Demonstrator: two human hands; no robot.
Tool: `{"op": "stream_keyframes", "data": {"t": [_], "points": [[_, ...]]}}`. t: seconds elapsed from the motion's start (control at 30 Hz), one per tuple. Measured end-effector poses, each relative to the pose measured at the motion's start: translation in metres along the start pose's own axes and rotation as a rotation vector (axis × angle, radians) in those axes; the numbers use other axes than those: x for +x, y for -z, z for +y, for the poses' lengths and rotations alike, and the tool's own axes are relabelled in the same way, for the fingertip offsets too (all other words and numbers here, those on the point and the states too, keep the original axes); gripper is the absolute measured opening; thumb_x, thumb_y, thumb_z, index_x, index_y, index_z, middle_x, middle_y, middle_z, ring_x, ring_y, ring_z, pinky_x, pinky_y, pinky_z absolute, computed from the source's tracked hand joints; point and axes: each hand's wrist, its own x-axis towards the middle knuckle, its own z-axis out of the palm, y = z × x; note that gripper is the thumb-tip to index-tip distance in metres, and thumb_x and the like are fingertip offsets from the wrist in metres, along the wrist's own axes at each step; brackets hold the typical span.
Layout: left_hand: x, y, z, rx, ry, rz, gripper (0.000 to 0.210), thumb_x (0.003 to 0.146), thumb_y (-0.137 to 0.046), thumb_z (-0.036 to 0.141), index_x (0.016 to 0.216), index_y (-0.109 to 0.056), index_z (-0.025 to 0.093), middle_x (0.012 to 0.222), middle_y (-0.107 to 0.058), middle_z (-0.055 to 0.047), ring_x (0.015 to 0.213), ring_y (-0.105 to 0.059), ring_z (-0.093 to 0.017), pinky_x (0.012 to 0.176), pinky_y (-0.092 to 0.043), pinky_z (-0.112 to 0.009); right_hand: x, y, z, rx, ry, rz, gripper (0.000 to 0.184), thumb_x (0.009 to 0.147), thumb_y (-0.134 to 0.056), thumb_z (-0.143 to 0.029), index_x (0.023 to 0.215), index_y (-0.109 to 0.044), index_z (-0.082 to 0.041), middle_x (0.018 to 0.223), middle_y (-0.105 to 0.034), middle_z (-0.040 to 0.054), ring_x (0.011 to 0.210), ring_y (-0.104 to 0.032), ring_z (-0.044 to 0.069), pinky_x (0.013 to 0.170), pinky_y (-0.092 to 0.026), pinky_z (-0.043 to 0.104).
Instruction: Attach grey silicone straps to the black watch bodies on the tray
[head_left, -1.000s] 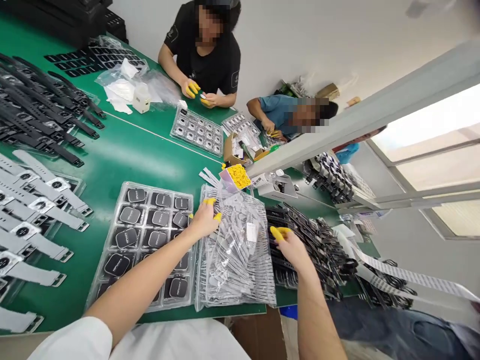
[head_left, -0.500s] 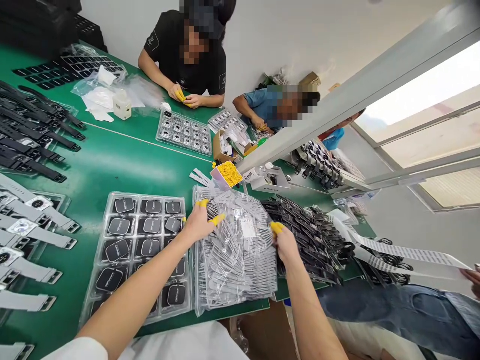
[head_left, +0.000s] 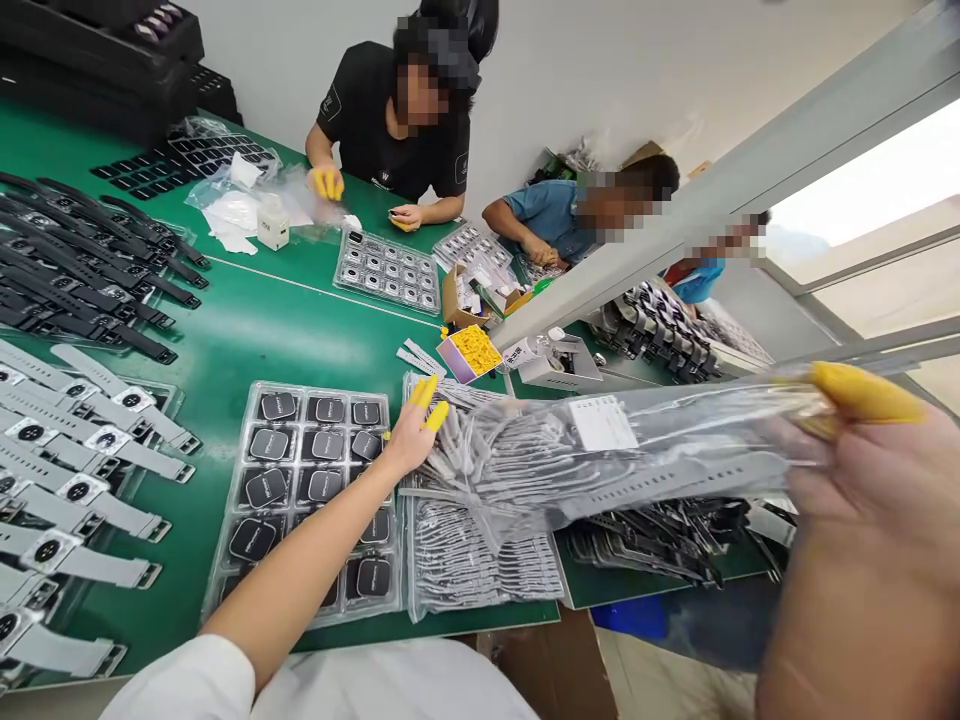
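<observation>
My right hand (head_left: pixel 862 440), with yellow finger cots, is closed on the gathered end of a clear plastic bag (head_left: pixel 697 430) at the right. A white label (head_left: pixel 604 424) lies on the bag, and grey watch straps (head_left: pixel 517 450) show through it. The bag slants up from the table toward that hand. My left hand (head_left: pixel 411 435), also in yellow finger cots, is at the bag's left end with thumb and forefinger stretched and apart. Whether it touches the straps there is unclear. Below the lifted bag lie more bagged grey straps (head_left: pixel 487 575).
Left of the straps is a clear tray (head_left: pixel 397 600) of black square pieces. Watches with grey straps (head_left: pixel 82 490) and black straps (head_left: pixel 82 270) line the left side. A small box of yellow finger cots (head_left: pixel 472 352) stands behind. Black straps (head_left: pixel 660 540) lie right. Two co-workers sit opposite.
My right hand has moved far to the right and up, drawing the plastic bag with it. My left hand has stayed near the straps' left side. The camera view has shifted slightly.
</observation>
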Motion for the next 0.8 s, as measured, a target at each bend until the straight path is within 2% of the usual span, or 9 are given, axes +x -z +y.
{"op": "stream_keyframes", "data": {"t": [0.07, 0.17, 0.2, 0.27, 0.4, 0.5, 0.57, 0.63, 0.8], "points": [[-0.002, 0.000, 0.001, 0.008, -0.014, -0.018, 0.062, 0.106, -0.035, 0.046, 0.163, -0.030, 0.021, 0.172, -0.027, -0.009, 0.163, -0.016, -0.025, 0.133, -0.017, -0.048, -0.010, -0.022, -0.006, -0.065, -0.085, -0.071, 0.037, 0.050, -0.093, -0.029, 0.062, -0.059, -0.019, 0.052, -0.046, -0.0037, 0.039, -0.036, 0.007, 0.029, -0.022, 0.017], [-0.006, 0.000, 0.003, 0.090, -0.136, -0.072, 0.068, 0.104, -0.042, 0.051, 0.164, -0.028, 0.021, 0.173, -0.024, -0.011, 0.163, -0.012, -0.026, 0.133, -0.015, -0.049, -0.024, -0.048, -0.004, -0.056, -0.143, -0.214, 0.044, 0.056, -0.093, -0.033, 0.058, -0.052, -0.018, 0.049, -0.037, -0.0073, 0.038, -0.028, 0.003, 0.031, -0.017, 0.016], [-0.006, 0.000, 0.003, 0.127, -0.176, -0.095, 0.071, 0.103, -0.045, 0.054, 0.164, -0.028, 0.021, 0.173, -0.024, -0.011, 0.163, -0.011, -0.026, 0.133, -0.015, -0.049, -0.025, -0.051, -0.002, -0.020, -0.117, -0.201, 0.043, 0.057, -0.093, -0.031, 0.057, -0.051, -0.018, 0.049, -0.036, -0.0073, 0.039, -0.028, 0.003, 0.032, -0.017, 0.017], [-0.007, 0.002, 0.004, 0.183, -0.219, -0.138, 0.076, 0.100, -0.049, 0.060, 0.163, -0.030, 0.022, 0.173, -0.023, -0.013, 0.163, -0.011, -0.028, 0.132, -0.017, -0.051, -0.018, -0.049, -0.003, 0.060, -0.013, -0.082, 0.041, 0.058, -0.091, -0.025, 0.056, -0.051, -0.019, 0.050, -0.037, -0.0067, 0.039, -0.029, 0.004, 0.033, -0.017, 0.018], [-0.005, 0.004, 0.005, 0.233, -0.208, -0.165, 0.081, 0.099, -0.050, 0.064, 0.163, -0.029, 0.019, 0.172, -0.025, -0.015, 0.163, -0.014, -0.030, 0.132, -0.017, -0.052, 0.001, -0.037, -0.018, 0.152, 0.283, 0.121, 0.041, 0.063, -0.088, -0.023, 0.052, -0.048, -0.021, 0.051, -0.035, -0.0055, 0.042, -0.032, 0.007, 0.037, -0.016, 0.022], [-0.005, 0.003, 0.005, 0.262, -0.196, -0.164, 0.083, 0.097, -0.053, 0.064, 0.163, -0.028, 0.020, 0.172, -0.026, -0.015, 0.162, -0.015, -0.032, 0.131, -0.020, -0.056, -0.002, -0.044, -0.028, 0.174, 0.431, 0.062, 0.051, 0.065, -0.091, -0.032, 0.050, -0.043, -0.022, 0.051, -0.030, -0.0065, 0.043, -0.030, 0.005, 0.040, -0.013, 0.024], [-0.006, 0.004, 0.006, 0.277, -0.194, -0.164, 0.084, 0.095, -0.057, 0.065, 0.163, -0.029, 0.024, 0.173, -0.024, -0.014, 0.162, -0.016, -0.033, 0.130, -0.021, -0.058, -0.010, -0.054, -0.030, 0.136, 0.406, -0.048, 0.052, 0.061, -0.095, -0.035, 0.053, -0.046, -0.021, 0.051, -0.032, -0.0069, 0.044, -0.029, 0.005, 0.041, -0.013, 0.024], [-0.007, 0.005, 0.007, 0.293, -0.193, -0.174, 0.085, 0.094, -0.059, 0.065, 0.163, -0.029, 0.026, 0.173, -0.023, -0.014, 0.162, -0.016, -0.035, 0.129, -0.022, -0.059, -0.015, -0.063, -0.028, 0.122, 0.379, -0.102, 0.050, 0.057, -0.098, -0.036, 0.056, -0.050, -0.020, 0.051, -0.036, -0.0065, 0.046, -0.031, 0.005, 0.040, -0.016, 0.024], [-0.008, 0.007, 0.008, 0.314, -0.182, -0.192, 0.091, 0.091, -0.062, 0.066, 0.164, -0.028, 0.025, 0.173, -0.020, -0.016, 0.161, -0.018, -0.038, 0.127, -0.024, -0.060, -0.003, -0.060, -0.036, 0.208, 0.513, -0.020, 0.051, 0.060, -0.096, -0.035, 0.053, -0.048, -0.020, 0.053, -0.032, -0.0077, 0.046, -0.031, 0.004, 0.042, -0.018, 0.024]]}}
